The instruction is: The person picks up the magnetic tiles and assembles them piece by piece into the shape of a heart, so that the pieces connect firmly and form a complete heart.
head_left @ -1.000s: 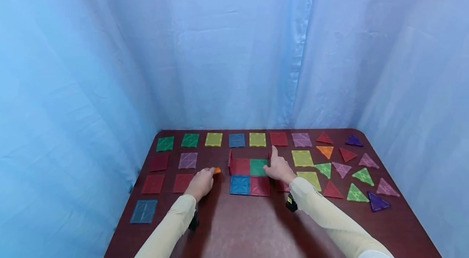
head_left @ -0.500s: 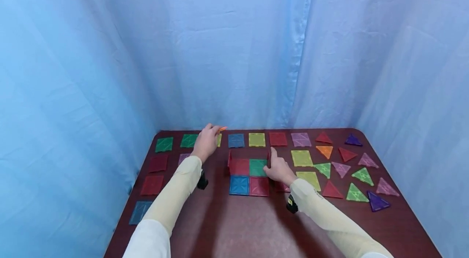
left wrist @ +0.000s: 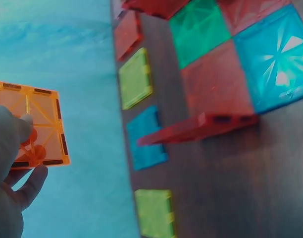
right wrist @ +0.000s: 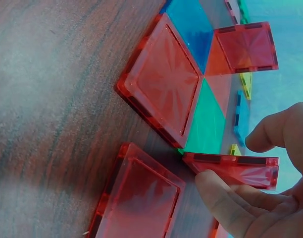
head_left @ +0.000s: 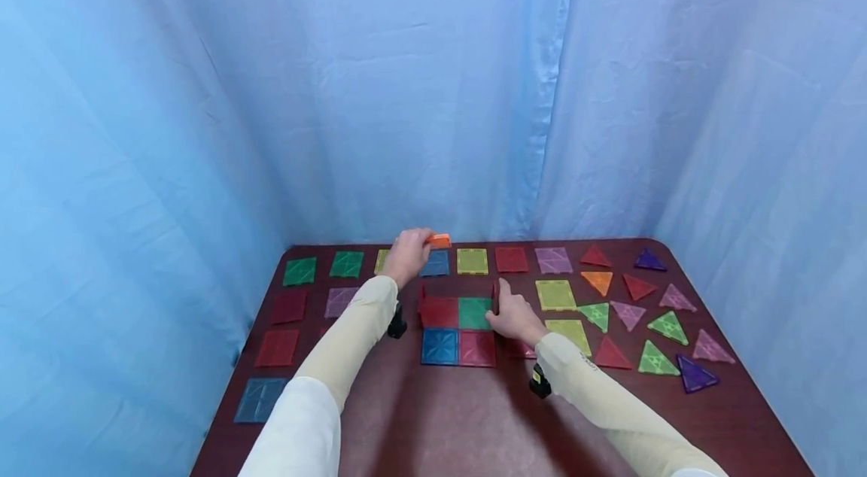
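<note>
My left hand (head_left: 406,255) pinches an orange square magnetic tile (left wrist: 42,111) between thumb and fingers, raised over the table's back edge. Four flat tiles lie joined in a block at the middle: red (head_left: 439,313) and green (head_left: 474,314) behind, blue (head_left: 440,347) and red (head_left: 477,349) in front. On the block's left side a red square tile (left wrist: 201,128) stands upright. Another upright red tile (right wrist: 235,168) stands at the green tile's right edge. My right hand (head_left: 516,315) holds that one, digits on either side of it.
Along the back edge runs a row of square tiles, among them a yellow tile (head_left: 472,261) and a red tile (head_left: 511,259). More squares lie at left, such as a blue tile (head_left: 260,399). Several triangle tiles (head_left: 612,353) spread over the right. A curtain (head_left: 433,86) hangs behind.
My left hand has lifted the orange tile off the left-middle of the table, first toward the back, then rightward. The right hand stays at its upright red tile.
</note>
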### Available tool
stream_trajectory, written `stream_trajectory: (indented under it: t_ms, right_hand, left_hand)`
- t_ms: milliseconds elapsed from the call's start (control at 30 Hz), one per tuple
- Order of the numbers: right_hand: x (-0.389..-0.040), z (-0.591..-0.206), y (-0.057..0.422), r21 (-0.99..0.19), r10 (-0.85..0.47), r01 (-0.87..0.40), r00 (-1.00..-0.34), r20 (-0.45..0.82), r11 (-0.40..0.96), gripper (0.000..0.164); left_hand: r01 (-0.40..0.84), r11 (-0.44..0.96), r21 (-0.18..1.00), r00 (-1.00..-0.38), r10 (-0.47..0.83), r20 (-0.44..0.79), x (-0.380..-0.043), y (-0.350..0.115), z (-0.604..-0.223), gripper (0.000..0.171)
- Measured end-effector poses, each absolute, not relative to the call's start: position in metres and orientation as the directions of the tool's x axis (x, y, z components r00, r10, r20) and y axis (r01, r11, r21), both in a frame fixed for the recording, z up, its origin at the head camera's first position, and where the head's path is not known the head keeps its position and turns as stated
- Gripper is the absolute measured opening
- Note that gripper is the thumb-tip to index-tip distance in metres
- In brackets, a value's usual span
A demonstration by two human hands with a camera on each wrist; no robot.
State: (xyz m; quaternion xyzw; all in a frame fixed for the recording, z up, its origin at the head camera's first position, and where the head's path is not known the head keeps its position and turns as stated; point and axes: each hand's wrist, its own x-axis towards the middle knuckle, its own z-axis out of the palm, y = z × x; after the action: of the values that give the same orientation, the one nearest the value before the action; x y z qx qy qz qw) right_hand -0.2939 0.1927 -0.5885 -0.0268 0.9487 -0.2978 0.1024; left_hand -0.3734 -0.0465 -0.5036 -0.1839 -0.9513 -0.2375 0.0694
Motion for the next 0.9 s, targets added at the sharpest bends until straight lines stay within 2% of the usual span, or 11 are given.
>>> stream_trajectory:
  t_ms: [167,333,633,900]
  right_hand:
    - [-0.291,-0.589,0.192,-0.583,-0.103,0.030,-0.975,-0.194,0.812,0.086]
    - [-0.292,-0.590,0.190,-0.574,-0.099,0.022,-0.979,-0.179,0.819,0.085]
    - [-0.293,-0.592,0.191,-0.573,-0.087,0.022,-0.983,-0.162,0.820,0.083]
    - [-0.291,-0.593,0.192,-0.573,-0.087,0.020,-0.984,-0.158,0.819,0.083]
  left_hand:
    - [0.371,0.795,0.479,-0.926,0.354,0.131,-0.374,-0.034,-0.529,0.018]
    - [0.368,0.790,0.490,-0.926,0.357,0.119,-0.374,-0.029,-0.547,0.016]
    - [0.331,0.807,0.489,-0.932,0.359,0.038,-0.369,-0.028,-0.568,0.017]
    - [0.283,0.851,0.442,-0.939,0.340,-0.052,-0.367,-0.027,-0.582,0.017]
